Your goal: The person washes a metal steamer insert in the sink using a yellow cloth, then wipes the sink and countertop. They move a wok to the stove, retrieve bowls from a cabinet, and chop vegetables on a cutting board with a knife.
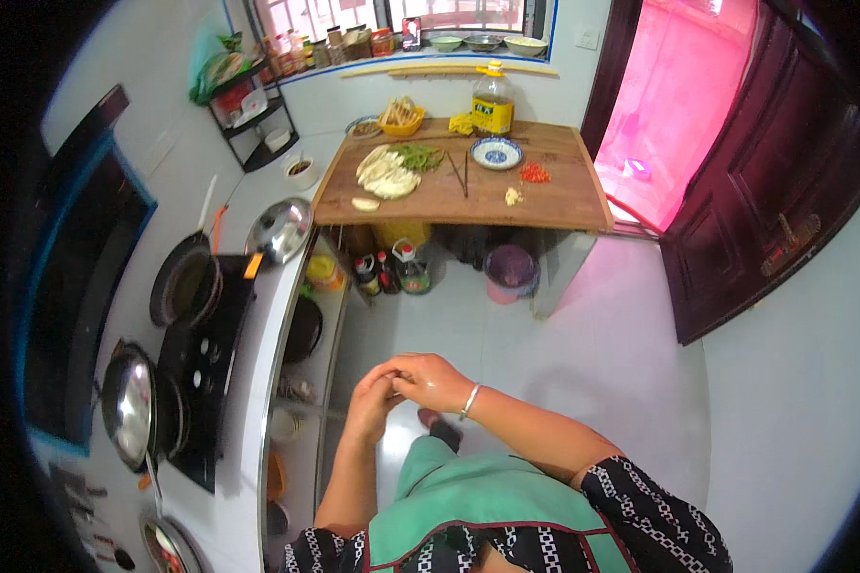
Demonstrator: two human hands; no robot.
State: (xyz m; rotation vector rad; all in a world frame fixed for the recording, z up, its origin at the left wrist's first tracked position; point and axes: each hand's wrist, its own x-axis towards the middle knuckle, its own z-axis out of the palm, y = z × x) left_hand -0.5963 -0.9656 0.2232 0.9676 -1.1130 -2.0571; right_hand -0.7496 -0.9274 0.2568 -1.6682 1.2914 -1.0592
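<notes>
My left hand (369, 405) and my right hand (434, 381) are clasped in front of my body, above the pale floor. The fingers of both are curled together, the right lying over the left; any small thing between them would be hidden. A silver bracelet (470, 401) circles my right wrist. Beyond the hands, a wooden board (487, 205) covers the table. On it lie sliced white pieces (387, 174), chopped green pieces (418, 157), chopsticks (465, 176), chopped red pieces (535, 173), a pale minced heap (513, 196) and a blue-and-white plate (497, 153).
An oil jug (492, 103) and a yellow basket (401, 120) stand along the board's back. At left are a black stove (201, 372), a wok (183, 282) and a metal lid (282, 231). A bin (510, 274) sits under the table. The dark door (750, 201) stands ajar.
</notes>
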